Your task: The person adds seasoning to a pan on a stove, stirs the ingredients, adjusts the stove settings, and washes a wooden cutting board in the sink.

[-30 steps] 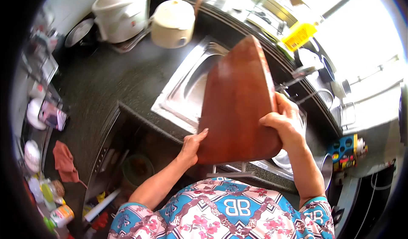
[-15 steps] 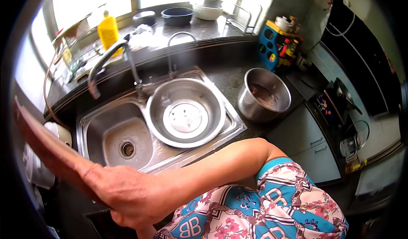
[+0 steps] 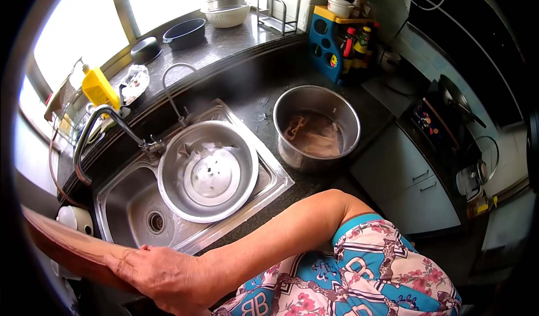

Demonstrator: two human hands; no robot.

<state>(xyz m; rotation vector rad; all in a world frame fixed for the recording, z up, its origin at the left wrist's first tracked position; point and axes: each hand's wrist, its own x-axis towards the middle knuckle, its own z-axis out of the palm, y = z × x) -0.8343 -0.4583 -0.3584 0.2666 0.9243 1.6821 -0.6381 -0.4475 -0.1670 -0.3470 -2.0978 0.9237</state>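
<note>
At the lower left, my right hand (image 3: 165,274) is wrapped round the edge of a thick brown wooden board (image 3: 73,248), which runs off toward the left edge of the view. My left hand does not show. Beyond the hand lies a steel sink (image 3: 132,203) with a drain in its left basin. A wide metal basin (image 3: 208,171) with a little water and small dark bits rests over the sink's right side. To its right, a deep steel pot (image 3: 317,129) on the counter holds brownish liquid with pale pieces in it.
A curved faucet (image 3: 112,114) rises behind the sink. On the ledge are a yellow bottle (image 3: 101,88), a dark oval bowl (image 3: 184,34) and a wire rack (image 3: 279,21). A blue and yellow shelf (image 3: 328,43) holds sauce bottles. A cream pot (image 3: 74,219) is at left.
The view has swung right from the board, so the sink, basin and steel pot now show. The board has gone to the lower left with my right hand on it; my left hand has left the view.
</note>
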